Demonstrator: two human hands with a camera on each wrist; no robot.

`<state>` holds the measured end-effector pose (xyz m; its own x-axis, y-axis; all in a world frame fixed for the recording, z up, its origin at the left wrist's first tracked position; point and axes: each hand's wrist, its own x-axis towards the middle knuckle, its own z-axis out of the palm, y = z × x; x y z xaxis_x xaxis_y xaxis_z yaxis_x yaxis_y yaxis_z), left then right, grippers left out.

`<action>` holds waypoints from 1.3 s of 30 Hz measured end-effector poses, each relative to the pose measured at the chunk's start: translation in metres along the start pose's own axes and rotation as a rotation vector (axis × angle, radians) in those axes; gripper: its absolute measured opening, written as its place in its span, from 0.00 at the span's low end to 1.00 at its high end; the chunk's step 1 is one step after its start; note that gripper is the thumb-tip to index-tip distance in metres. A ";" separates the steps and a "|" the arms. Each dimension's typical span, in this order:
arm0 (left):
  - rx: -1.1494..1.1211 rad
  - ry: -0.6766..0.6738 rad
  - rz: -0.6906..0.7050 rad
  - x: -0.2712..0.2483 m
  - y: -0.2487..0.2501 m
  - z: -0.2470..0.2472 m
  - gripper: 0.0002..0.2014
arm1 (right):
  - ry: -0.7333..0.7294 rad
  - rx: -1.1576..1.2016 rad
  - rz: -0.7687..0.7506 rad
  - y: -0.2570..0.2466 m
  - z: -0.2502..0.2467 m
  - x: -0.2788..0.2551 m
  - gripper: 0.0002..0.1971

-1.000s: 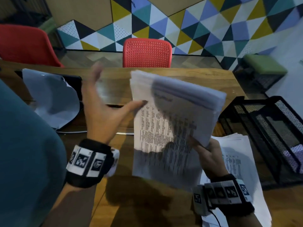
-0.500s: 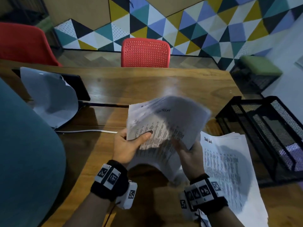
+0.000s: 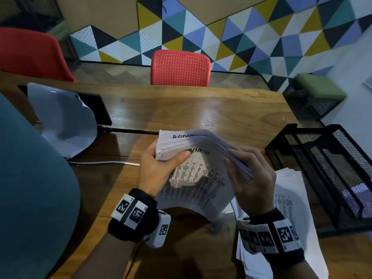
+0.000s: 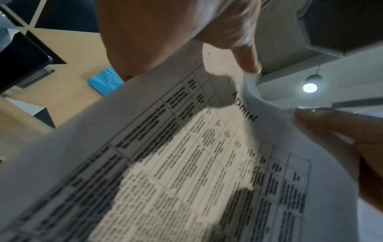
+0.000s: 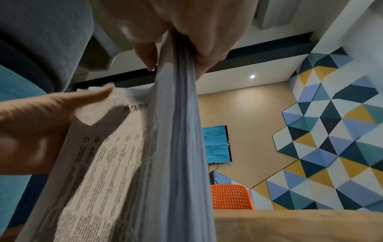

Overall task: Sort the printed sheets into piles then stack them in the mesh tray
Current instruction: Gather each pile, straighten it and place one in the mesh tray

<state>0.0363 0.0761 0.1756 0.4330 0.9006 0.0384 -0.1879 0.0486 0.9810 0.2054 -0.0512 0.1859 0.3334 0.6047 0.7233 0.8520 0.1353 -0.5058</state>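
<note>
Both hands hold one stack of printed sheets (image 3: 193,178) above the wooden table (image 3: 201,109): the left hand (image 3: 159,172) pinches its upper left corner with the thumb on the "ADMIN" page, and the right hand (image 3: 251,178) grips the lifted upper sheets. Another pile (image 3: 289,208) lies flat under the right wrist, just beside the black mesh tray (image 3: 322,164).

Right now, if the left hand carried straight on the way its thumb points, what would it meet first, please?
Probably the right hand: the left hand points its thumb across the held sheets toward it, though depth is unclear.
</note>
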 end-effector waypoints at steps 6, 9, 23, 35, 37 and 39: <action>0.017 -0.057 -0.050 0.004 0.001 -0.003 0.20 | -0.058 -0.017 -0.011 -0.001 -0.002 -0.001 0.22; -0.059 -0.006 -0.026 0.005 0.004 0.000 0.20 | -0.072 -0.007 -0.007 0.003 -0.004 -0.001 0.18; -0.015 0.275 -0.028 0.029 -0.012 0.013 0.13 | -0.107 0.269 0.212 0.022 0.001 -0.030 0.15; 0.305 -0.237 -0.351 0.036 -0.068 -0.035 0.34 | -0.101 -0.041 0.142 0.041 0.026 -0.032 0.05; 0.443 -0.302 -0.438 0.044 -0.076 -0.039 0.28 | -0.111 0.009 0.171 0.040 0.025 -0.035 0.09; 0.435 -0.368 -0.466 0.051 -0.087 -0.042 0.23 | -0.111 0.060 0.189 0.039 0.021 -0.031 0.09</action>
<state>0.0375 0.1362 0.0845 0.6650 0.6212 -0.4146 0.4213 0.1463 0.8950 0.2196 -0.0483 0.1339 0.4356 0.7056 0.5589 0.7521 0.0559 -0.6567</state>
